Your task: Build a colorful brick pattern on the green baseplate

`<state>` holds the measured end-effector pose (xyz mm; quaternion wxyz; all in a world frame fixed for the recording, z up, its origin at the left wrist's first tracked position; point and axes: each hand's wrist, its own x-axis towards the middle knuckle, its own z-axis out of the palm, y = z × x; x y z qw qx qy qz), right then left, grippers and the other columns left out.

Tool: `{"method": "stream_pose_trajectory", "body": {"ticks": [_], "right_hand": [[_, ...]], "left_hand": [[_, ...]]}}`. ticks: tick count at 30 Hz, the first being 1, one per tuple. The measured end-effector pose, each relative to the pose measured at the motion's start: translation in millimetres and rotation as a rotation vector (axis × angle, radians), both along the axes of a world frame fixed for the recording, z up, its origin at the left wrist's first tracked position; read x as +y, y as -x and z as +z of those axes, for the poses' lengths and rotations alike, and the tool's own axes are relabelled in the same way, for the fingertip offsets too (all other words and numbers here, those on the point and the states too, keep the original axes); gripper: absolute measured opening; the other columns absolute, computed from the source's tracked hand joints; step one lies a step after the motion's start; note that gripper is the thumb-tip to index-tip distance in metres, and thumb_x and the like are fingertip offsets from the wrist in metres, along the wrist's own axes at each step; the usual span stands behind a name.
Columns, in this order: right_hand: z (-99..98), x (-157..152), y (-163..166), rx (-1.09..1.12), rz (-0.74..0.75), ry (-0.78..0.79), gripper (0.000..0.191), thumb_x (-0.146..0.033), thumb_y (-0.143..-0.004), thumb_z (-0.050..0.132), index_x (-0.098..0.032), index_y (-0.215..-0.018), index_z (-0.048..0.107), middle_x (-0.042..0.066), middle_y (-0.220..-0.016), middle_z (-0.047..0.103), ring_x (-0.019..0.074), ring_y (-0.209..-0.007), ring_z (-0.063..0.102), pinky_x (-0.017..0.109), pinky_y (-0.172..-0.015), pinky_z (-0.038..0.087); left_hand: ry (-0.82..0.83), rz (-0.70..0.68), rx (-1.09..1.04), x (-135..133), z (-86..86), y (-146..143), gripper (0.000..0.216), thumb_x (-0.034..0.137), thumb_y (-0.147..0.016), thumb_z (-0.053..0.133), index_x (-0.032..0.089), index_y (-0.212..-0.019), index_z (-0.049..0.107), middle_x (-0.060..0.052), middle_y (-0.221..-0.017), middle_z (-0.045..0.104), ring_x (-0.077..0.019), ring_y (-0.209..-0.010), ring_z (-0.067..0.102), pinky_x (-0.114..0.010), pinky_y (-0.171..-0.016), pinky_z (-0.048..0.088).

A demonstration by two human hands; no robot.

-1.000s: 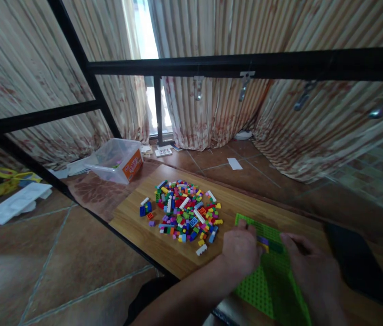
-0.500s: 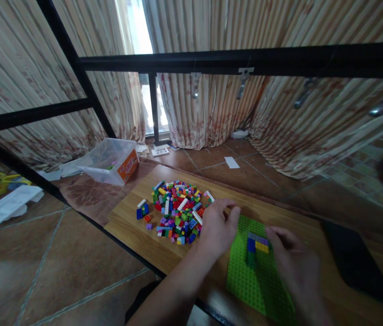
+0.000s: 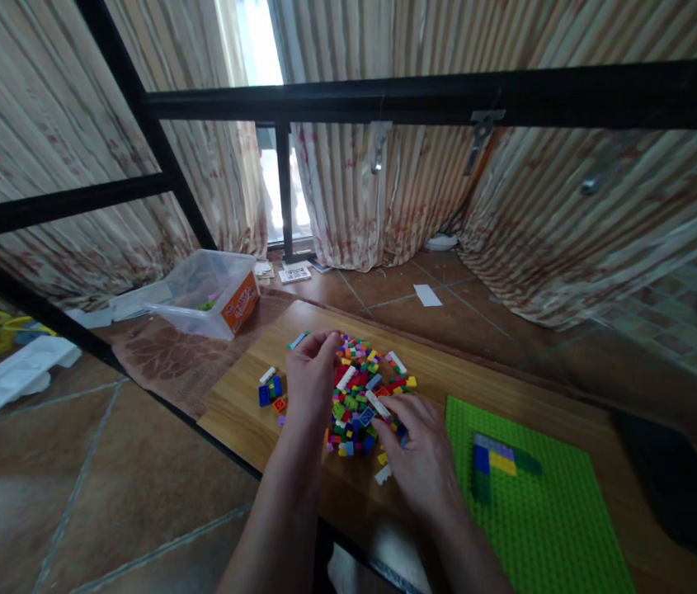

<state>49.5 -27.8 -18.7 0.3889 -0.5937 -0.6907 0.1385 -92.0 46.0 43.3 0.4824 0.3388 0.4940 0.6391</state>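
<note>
A heap of small coloured toy bricks (image 3: 348, 400) lies on the wooden table. My left hand (image 3: 311, 371) is over the heap's far left part, thumb and fingertips pinched together; whatever is between them is hidden. At the heap's right side my right hand (image 3: 419, 437) reaches in, thumb and fingers apart around loose bricks, near a long white brick (image 3: 377, 404). To the right of it lies a green studded baseplate (image 3: 558, 503). On the plate, blue, yellow, grey-purple and green bricks (image 3: 496, 455) form a corner shape.
A clear plastic box (image 3: 203, 293) with an orange label stands beyond the table's left end. A dark flat object (image 3: 675, 478) rests right of the baseplate. Black metal bars (image 3: 323, 103) cross in front of the curtains. A few bricks (image 3: 270, 389) lie left of the heap.
Both hands have moved left: my right hand from the baseplate to the heap's right side, my left hand farther across the heap. The whole baseplate corner shape is now uncovered.
</note>
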Motion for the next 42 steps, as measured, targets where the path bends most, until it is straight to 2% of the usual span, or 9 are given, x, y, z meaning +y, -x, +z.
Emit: {"method": "stream_pose_trajectory", "body": {"ticks": [6,11,16,21,25,29,33,36,42], "right_hand": [[-4.3,6.1,6.6,-0.042,-0.001,0.007,0.026,-0.021,-0.087,0.054,-0.026,-0.107,0.069,0.005,-0.1,0.069,0.0236,-0.096,0.057,0.042,-0.087,0.045],[-1.9,3.9,6.0,0.097,-0.037,0.004,0.023,-0.02,-0.089,0.05,-0.026,-0.099,0.07,0.005,-0.097,0.069,0.0221,-0.095,0.059,0.039,-0.087,0.045],[4.7,1.1,-1.9,0.595,-0.113,0.065,0.017,-0.03,-0.085,0.058,-0.024,-0.093,0.071,0.004,-0.091,0.069,0.0182,-0.086,0.063,0.033,-0.078,0.05],[14.9,-2.4,-19.7,1.235,-0.144,0.196,0.021,-0.034,-0.07,0.075,-0.022,-0.087,0.073,0.0,-0.08,0.07,0.0128,-0.068,0.062,0.029,-0.069,0.053],[21.3,-6.8,-30.9,1.394,-0.098,0.27,0.022,-0.033,-0.067,0.079,-0.021,-0.084,0.073,0.0,-0.08,0.071,0.0098,-0.063,0.061,0.025,-0.065,0.052],[22.6,-11.2,-39.8,1.191,-0.124,0.241,0.023,-0.039,-0.073,0.072,-0.021,-0.088,0.072,0.001,-0.08,0.072,0.0119,-0.062,0.062,0.026,-0.061,0.053],[25.2,-20.9,-52.6,0.655,-0.126,0.142,0.022,-0.037,-0.086,0.058,-0.022,-0.097,0.069,0.002,-0.089,0.072,0.0162,-0.076,0.066,0.029,-0.072,0.052],[29.1,-31.4,-66.9,0.318,-0.169,0.135,0.024,-0.034,-0.091,0.047,-0.022,-0.099,0.068,0.002,-0.083,0.071,0.0165,-0.074,0.065,0.028,-0.071,0.048],[29.0,-53.3,-118.4,0.129,-0.482,0.187,0.033,-0.043,-0.09,0.045,-0.019,-0.095,0.067,0.005,-0.079,0.071,0.0182,-0.065,0.063,0.029,-0.064,0.043]], "left_hand": [[0.013,-0.052,-0.07,-0.2,2.6,-1.8,0.028,0.036,-0.064,0.073,0.012,-0.077,0.066,0.007,-0.052,0.049,-0.0031,-0.046,0.036,-0.016,-0.045,0.026],[0.027,-0.126,-0.027,0.1,-0.1,-3.1,0.028,0.035,-0.064,0.074,0.013,-0.077,0.067,0.005,-0.057,0.053,-0.0035,-0.047,0.038,-0.016,-0.046,0.029],[0.052,-0.288,0.093,-1.6,-2.5,-10.5,0.027,0.038,-0.064,0.075,0.015,-0.077,0.069,0.003,-0.063,0.06,-0.0061,-0.053,0.046,-0.018,-0.052,0.036],[0.011,-0.584,0.207,-11.3,-2.2,-28.2,0.024,0.038,-0.07,0.07,0.016,-0.078,0.071,-0.001,-0.073,0.067,-0.0125,-0.068,0.057,-0.022,-0.062,0.044],[-0.004,-0.786,0.181,-19.4,-2.2,-45.4,0.024,0.037,-0.073,0.069,0.016,-0.084,0.073,-0.003,-0.077,0.068,-0.0133,-0.07,0.059,-0.023,-0.065,0.046],[0.003,-0.841,0.227,-22.6,-5.3,-60.5,0.024,0.038,-0.077,0.065,0.016,-0.081,0.073,-0.002,-0.07,0.067,-0.0126,-0.064,0.058,-0.023,-0.062,0.046],[-0.059,-0.806,0.394,-24.5,-14.0,-76.4,0.019,0.033,-0.077,0.064,0.016,-0.079,0.073,-0.003,-0.073,0.069,-0.0147,-0.068,0.06,-0.024,-0.064,0.047],[-0.099,-0.797,0.503,-29.4,-20.2,-89.7,0.019,0.03,-0.078,0.062,0.016,-0.083,0.072,-0.004,-0.077,0.07,-0.016,-0.072,0.062,-0.025,-0.067,0.047],[-0.145,-0.775,0.746,-41.0,-24.4,-108.4,0.022,0.03,-0.085,0.055,0.016,-0.092,0.07,-0.003,-0.079,0.07,-0.0151,-0.071,0.062,-0.024,-0.065,0.046]]}}
